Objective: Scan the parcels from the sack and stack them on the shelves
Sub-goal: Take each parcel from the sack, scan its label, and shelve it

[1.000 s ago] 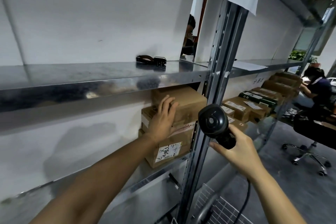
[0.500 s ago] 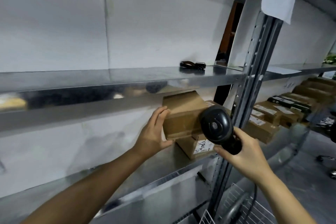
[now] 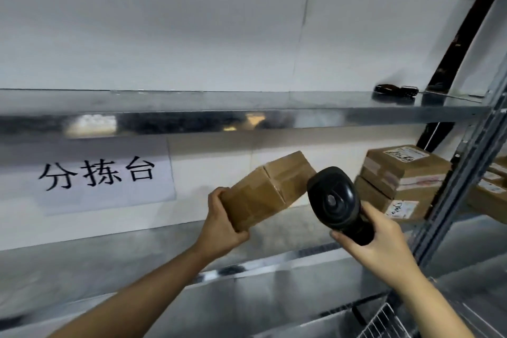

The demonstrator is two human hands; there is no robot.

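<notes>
A brown parcel (image 3: 267,189) is being held tilted in the air above the middle shelf (image 3: 137,250), just left of a stack of 2 parcels (image 3: 403,173). It is being gripped at its near end by the left hand (image 3: 222,223), thumb on top & fingers curled underneath. No label is being shown on its visible faces, so scanned or not: can't tell.

A black scanner (image 3: 336,200) is being held by the right hand (image 3: 381,239), fingers wrapped round the handle. Its head is overlapping the parcel's right end in view; contact can't be judged.

Progress, as judged: partly done. The stack is sitting by the upright post (image 3: 466,173), w/ more parcels (image 3: 491,189) in the next bay. This parcel is not yet shelved. The sack is not being shown, so qty left is unknown.
</notes>
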